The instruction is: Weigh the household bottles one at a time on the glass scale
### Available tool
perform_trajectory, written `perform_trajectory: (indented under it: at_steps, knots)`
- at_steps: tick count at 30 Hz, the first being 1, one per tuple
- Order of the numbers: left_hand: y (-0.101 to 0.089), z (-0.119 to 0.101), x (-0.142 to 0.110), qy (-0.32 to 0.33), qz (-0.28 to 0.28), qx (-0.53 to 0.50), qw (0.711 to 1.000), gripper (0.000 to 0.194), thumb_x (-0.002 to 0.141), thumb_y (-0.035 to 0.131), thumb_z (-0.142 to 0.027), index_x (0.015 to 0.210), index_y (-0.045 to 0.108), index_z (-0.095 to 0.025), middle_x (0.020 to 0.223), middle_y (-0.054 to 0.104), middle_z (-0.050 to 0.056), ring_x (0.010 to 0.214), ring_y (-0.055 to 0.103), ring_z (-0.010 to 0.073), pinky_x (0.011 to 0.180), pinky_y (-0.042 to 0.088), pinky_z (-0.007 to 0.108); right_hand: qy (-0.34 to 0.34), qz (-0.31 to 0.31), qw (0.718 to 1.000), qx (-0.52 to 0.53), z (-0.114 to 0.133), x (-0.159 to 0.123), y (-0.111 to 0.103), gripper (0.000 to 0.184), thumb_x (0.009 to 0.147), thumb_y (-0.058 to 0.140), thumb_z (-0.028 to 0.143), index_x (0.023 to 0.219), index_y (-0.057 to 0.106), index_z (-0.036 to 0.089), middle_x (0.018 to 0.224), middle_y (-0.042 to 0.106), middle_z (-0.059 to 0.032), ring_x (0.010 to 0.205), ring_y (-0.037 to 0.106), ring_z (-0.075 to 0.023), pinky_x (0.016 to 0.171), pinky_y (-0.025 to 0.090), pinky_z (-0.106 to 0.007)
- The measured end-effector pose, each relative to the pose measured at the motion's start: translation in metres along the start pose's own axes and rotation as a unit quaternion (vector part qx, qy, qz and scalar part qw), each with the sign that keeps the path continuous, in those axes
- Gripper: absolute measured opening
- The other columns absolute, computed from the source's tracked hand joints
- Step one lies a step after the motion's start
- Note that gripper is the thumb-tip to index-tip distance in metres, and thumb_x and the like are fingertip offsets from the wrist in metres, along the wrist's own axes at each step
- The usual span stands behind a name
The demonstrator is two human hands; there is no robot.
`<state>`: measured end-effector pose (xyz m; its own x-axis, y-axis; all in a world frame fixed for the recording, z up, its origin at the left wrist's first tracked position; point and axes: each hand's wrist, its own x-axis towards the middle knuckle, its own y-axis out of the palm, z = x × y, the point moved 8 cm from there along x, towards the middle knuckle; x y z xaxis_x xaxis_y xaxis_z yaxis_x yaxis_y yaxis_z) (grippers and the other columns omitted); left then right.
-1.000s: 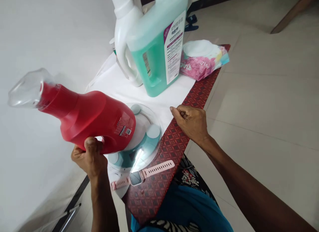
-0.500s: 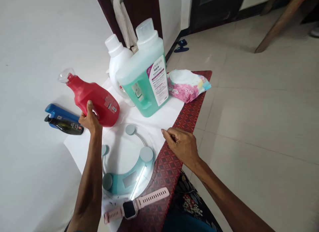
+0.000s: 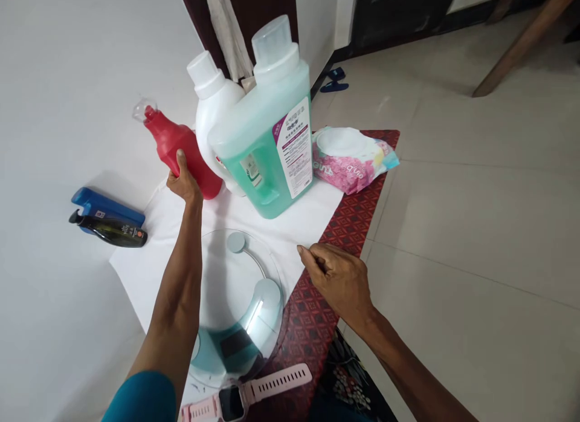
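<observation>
At the back left of the table, my left hand (image 3: pixel 185 183) grips the handle of a red plastic bottle (image 3: pixel 183 149) with a clear cap. The bottle stands beside a white jug (image 3: pixel 217 107), which partly overlaps it in view. In front of that jug is a clear jug (image 3: pixel 267 135) of green liquid. My right hand (image 3: pixel 339 280) is curled above the table's red patterned edge, with its thumb over the index finger and nothing visible in it. Between my arms lies a round glass scale (image 3: pixel 242 289), partly covered by my left forearm.
A blue bottle (image 3: pixel 109 205) and a dark pump bottle (image 3: pixel 111 230) stand at the left by the wall. A pink wipes pack (image 3: pixel 351 162) lies at the right table edge (image 3: pixel 347 228). Nearest me is a pink-strapped smartwatch (image 3: pixel 232 402). Slippers (image 3: pixel 334 80) lie on the floor.
My left hand has carried the red bottle from over the scale to the back of the table, beside the white jug. The bottle has become more upright. My right hand keeps its curled shape.
</observation>
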<state>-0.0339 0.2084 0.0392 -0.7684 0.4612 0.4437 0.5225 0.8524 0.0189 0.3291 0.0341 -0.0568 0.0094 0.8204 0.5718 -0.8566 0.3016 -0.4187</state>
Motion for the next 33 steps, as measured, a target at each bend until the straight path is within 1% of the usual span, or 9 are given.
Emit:
perform_trajectory:
  at_steps: [4,8,12,17,20,22,25,30,33]
  knots:
    - [0.004,0.006,0.003,-0.021,0.048,0.01,0.999,0.049,0.101,0.067,-0.062,0.077,0.048,-0.024,0.071,0.05,0.0,0.066,0.048,0.0152,0.064,0.045,0.032,-0.008,0.001,1.0,-0.003,0.002,0.0,-0.001,0.049,0.108,0.059,0.034,0.062,0.045,0.023,0.053,0.051,0.0035,0.048,0.045,-0.0109,0.056,0.034,-0.029]
    - [-0.03,0.008,0.0,0.004,0.081,0.034,0.996,0.038,0.099,0.076,-0.05,0.09,0.052,-0.022,0.084,0.059,0.002,0.079,0.059,0.0164,0.079,0.05,0.032,-0.021,0.006,1.0,-0.006,0.003,-0.002,-0.002,0.05,0.108,0.061,0.035,0.061,0.048,0.023,0.052,0.05,0.0039,0.046,0.044,-0.0106,0.055,0.034,-0.03]
    - [-0.113,0.005,0.003,0.059,0.066,0.113,0.99,0.037,0.095,0.08,-0.041,0.109,0.052,-0.021,0.104,0.064,0.007,0.094,0.064,0.0194,0.092,0.052,0.036,-0.026,0.013,1.0,-0.01,0.004,-0.004,-0.002,0.052,0.108,0.061,0.041,0.061,0.051,0.023,0.052,0.049,0.0034,0.046,0.045,-0.0114,0.055,0.033,-0.031]
    - [-0.257,-0.015,0.029,0.154,-0.104,0.297,0.937,0.052,0.089,0.08,-0.03,0.128,0.047,-0.02,0.134,0.058,0.015,0.124,0.06,0.0262,0.113,0.049,0.042,0.008,0.042,0.999,-0.029,0.001,-0.003,0.002,0.059,0.106,0.057,0.058,0.058,0.054,0.023,0.048,0.049,0.0016,0.045,0.046,-0.0135,0.055,0.033,-0.032]
    - [-0.309,-0.009,0.054,0.124,-0.134,0.352,0.918,0.067,0.086,0.083,-0.029,0.138,0.043,-0.017,0.147,0.052,0.02,0.139,0.053,0.0292,0.12,0.045,0.044,0.029,0.051,0.997,-0.048,0.0,-0.001,0.004,0.065,0.104,0.054,0.067,0.056,0.055,0.023,0.047,0.052,-0.0006,0.044,0.049,-0.0146,0.053,0.032,-0.033]
    - [-0.318,0.009,0.071,0.057,-0.095,0.362,0.926,0.069,0.086,0.084,-0.031,0.139,0.044,-0.016,0.147,0.054,0.02,0.139,0.055,0.0289,0.119,0.047,0.042,0.039,0.055,0.996,-0.059,0.0,0.001,0.006,0.068,0.103,0.052,0.071,0.055,0.054,0.023,0.045,0.051,-0.0008,0.042,0.048,-0.0145,0.053,0.031,-0.033]
    - [-0.312,0.036,0.088,-0.037,-0.063,0.371,0.926,0.068,0.082,0.09,-0.035,0.133,0.049,-0.018,0.145,0.057,0.018,0.141,0.057,0.0295,0.12,0.047,0.041,0.048,0.06,0.995,-0.069,0.002,0.001,0.007,0.07,0.101,0.051,0.074,0.053,0.051,0.023,0.043,0.048,0.0001,0.041,0.046,-0.0139,0.052,0.032,-0.033]
    - [-0.296,0.056,0.098,-0.107,-0.125,0.378,0.911,0.082,0.078,0.092,-0.041,0.138,0.044,-0.014,0.154,0.05,0.028,0.148,0.054,0.0408,0.124,0.045,0.054,0.062,0.069,0.993,-0.068,0.004,0.0,0.008,0.067,0.103,0.051,0.071,0.055,0.051,0.024,0.046,0.046,0.0007,0.043,0.045,-0.0144,0.054,0.034,-0.034]
    - [-0.292,0.059,0.096,-0.127,-0.151,0.386,0.901,0.082,0.079,0.09,-0.044,0.14,0.043,-0.016,0.154,0.053,0.028,0.146,0.058,0.0424,0.123,0.046,0.059,0.055,0.069,0.994,-0.058,0.006,0.001,0.008,0.067,0.103,0.051,0.072,0.055,0.049,0.025,0.046,0.044,0.0023,0.043,0.042,-0.0131,0.053,0.033,-0.034]
